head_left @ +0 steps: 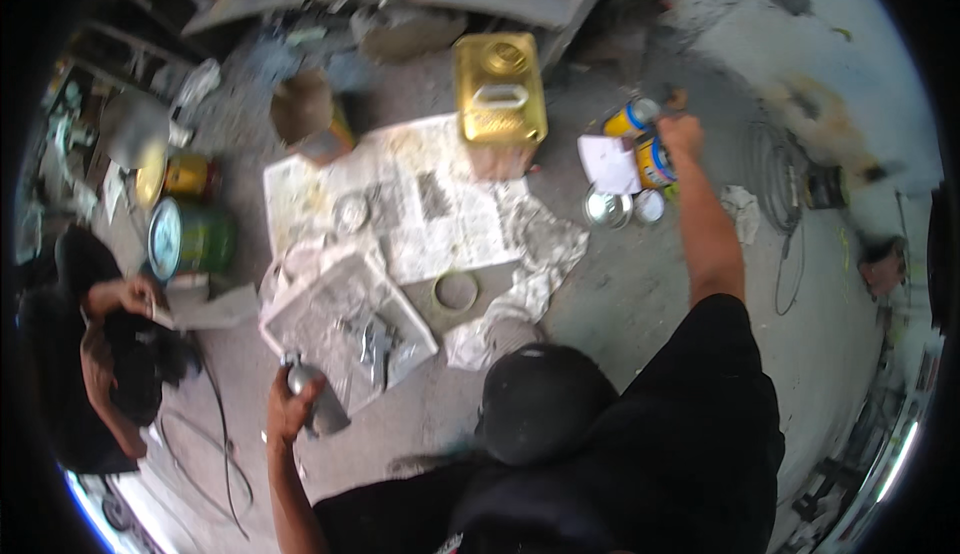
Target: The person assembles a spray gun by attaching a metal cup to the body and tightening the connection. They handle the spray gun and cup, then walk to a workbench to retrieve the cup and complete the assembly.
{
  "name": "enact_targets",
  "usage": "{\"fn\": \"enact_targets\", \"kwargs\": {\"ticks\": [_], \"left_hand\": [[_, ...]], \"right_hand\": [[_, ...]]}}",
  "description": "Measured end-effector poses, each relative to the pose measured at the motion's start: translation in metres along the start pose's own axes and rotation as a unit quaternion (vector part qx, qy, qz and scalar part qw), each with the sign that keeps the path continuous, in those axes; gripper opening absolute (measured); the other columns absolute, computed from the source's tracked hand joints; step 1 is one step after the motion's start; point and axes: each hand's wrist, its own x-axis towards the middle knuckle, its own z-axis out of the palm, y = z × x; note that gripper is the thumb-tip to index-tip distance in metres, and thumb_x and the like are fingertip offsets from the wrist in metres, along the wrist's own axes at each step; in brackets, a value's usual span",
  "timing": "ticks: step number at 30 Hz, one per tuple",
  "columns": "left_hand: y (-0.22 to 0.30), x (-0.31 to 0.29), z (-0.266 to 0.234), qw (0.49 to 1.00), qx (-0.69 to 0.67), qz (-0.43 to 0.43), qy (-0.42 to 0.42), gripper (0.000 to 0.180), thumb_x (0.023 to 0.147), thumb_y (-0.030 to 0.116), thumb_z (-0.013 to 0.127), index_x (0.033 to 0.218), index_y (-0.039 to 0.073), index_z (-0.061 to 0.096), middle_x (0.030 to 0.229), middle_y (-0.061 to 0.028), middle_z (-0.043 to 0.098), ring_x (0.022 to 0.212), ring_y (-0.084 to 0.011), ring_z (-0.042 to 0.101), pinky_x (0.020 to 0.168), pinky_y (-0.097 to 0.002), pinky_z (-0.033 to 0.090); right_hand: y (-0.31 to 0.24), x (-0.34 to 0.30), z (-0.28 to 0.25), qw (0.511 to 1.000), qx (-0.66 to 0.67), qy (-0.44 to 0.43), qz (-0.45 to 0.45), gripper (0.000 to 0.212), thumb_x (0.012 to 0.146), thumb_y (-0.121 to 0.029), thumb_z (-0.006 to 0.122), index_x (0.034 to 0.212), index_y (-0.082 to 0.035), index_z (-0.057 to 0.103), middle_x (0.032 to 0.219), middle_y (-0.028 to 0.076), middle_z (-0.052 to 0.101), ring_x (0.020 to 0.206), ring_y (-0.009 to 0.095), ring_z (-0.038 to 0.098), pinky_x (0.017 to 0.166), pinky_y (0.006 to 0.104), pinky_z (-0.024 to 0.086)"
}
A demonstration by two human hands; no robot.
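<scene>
My left hand (288, 409) is wrapped round a silver bottle-shaped container (320, 399) with a narrow neck, beside the front of a grey tray (408, 306). A silvery metal tool, probably a spray gun (374, 349), lies in this tray. Far to the right, my right hand (682, 136) is closed at the top of a blue and yellow can (655, 164); a small brownish piece shows above the fist, too blurred to name. A second blue and yellow can (627, 118) stands behind, with a white sheet (608, 164) against them.
A gold square tin (500, 89) and an open carton-like container (305, 114) stand round spread newspaper (400, 174). A tape roll (456, 292), crumpled cloth (540, 244) and round lids (607, 207) lie around. Another person (85, 354) works at left by a green can (190, 239). A rounded black shape (545, 399) blocks the front middle.
</scene>
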Motion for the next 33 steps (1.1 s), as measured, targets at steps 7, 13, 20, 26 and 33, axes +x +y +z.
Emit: {"fn": "enact_targets", "kwargs": {"ticks": [7, 13, 20, 26, 33], "left_hand": [[-0.009, 0.01, 0.004, 0.999, 0.038, 0.0, -0.032, 0.09, 0.076, 0.051, 0.081, 0.135, -0.012, 0.054, 0.111, -0.0244, 0.071, 0.104, -0.0321, 0.07, 0.09, -0.0411, 0.055], [0.019, 0.004, 0.006, 0.996, 0.058, 0.018, -0.067, 0.093, 0.076, 0.053, 0.079, 0.138, -0.011, 0.053, 0.117, -0.0313, 0.069, 0.111, -0.037, 0.069, 0.095, -0.0419, 0.053], [0.018, -0.006, -0.007, 0.993, 0.098, 0.041, -0.042, 0.095, 0.073, 0.062, 0.076, 0.139, -0.004, 0.055, 0.116, -0.0327, 0.069, 0.111, -0.0426, 0.068, 0.097, -0.0455, 0.052], [0.009, -0.023, -0.022, 0.998, 0.055, 0.018, -0.039, 0.09, 0.074, 0.056, 0.079, 0.138, -0.003, 0.056, 0.116, -0.0314, 0.069, 0.11, -0.0405, 0.069, 0.097, -0.0444, 0.053], [-0.003, -0.016, -0.026, 0.994, 0.081, 0.042, -0.062, 0.091, 0.074, 0.063, 0.076, 0.137, 0.0, 0.057, 0.118, -0.0314, 0.068, 0.113, -0.0437, 0.066, 0.098, -0.0477, 0.051]], "right_hand": [[-0.011, -0.177, -0.033, 0.918, 0.291, -0.13, -0.238, 0.018, 0.097, -0.016, 0.07, 0.112, -0.005, 0.074, 0.101, 0.009, 0.075, 0.092, 0.019, 0.071, 0.079, 0.0327, 0.056], [0.041, -0.381, 0.006, 0.75, 0.026, -0.337, -0.568, 0.032, 0.094, -0.009, 0.06, 0.125, -0.01, 0.069, 0.123, 0.009, 0.068, 0.119, 0.034, 0.061, 0.096, 0.0469, 0.053], [0.089, -0.338, 0.066, 0.849, -0.006, -0.225, -0.478, 0.019, 0.099, -0.017, 0.058, 0.103, -0.003, 0.07, 0.096, 0.021, 0.069, 0.092, 0.042, 0.066, 0.082, 0.0513, 0.052], [0.016, -0.325, 0.012, 0.884, 0.111, -0.18, -0.416, 0.034, 0.105, -0.03, 0.057, 0.09, 0.0, 0.065, 0.077, 0.023, 0.065, 0.073, 0.046, 0.063, 0.067, 0.0522, 0.047], [0.008, -0.329, 0.004, 0.915, 0.068, -0.112, -0.382, 0.037, 0.105, -0.03, 0.057, 0.086, 0.002, 0.06, 0.077, 0.025, 0.063, 0.073, 0.047, 0.061, 0.065, 0.0526, 0.045]]}}
